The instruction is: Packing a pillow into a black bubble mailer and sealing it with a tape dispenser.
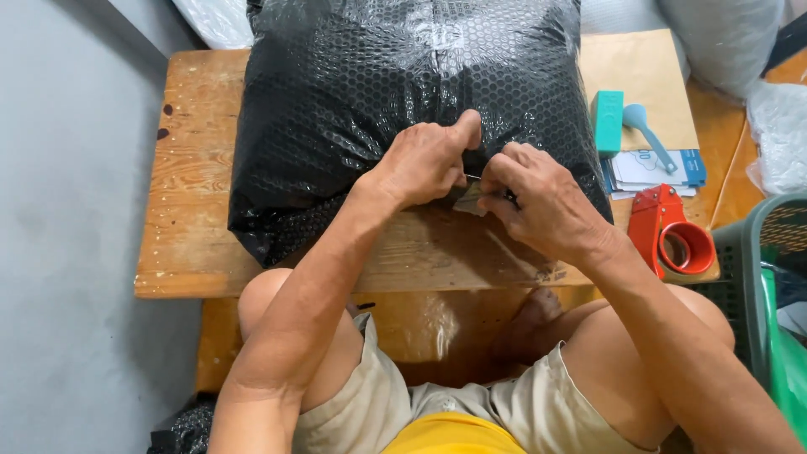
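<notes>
Seen from above, a wooden bench [189, 210] carries a bulky black bubble-wrapped parcel [370, 92] that fills most of its top and reaches past the far edge. The parcel's long axis appears to run away from the seated person, its near end facing the knees; its far end is out of view.

At that near end the left hand [420, 160] is clenched on the wrap, thumb raised and pressing the film down. Just right of it, the right hand [538, 202] pinches a thin dark strip-like object [475, 179] lying roughly crosswise between the hands; whether it is a blade or a tape end cannot be told.

Risks, as judged: if the thing is a blade, a slip would drive it toward the left thumb, which sits directly beside it; the slick film could also tear or shift under pressure.

Farther right lie a brown envelope [643, 76], a teal box [608, 122], a red tape dispenser [668, 231] and a green basket [769, 277].
</notes>
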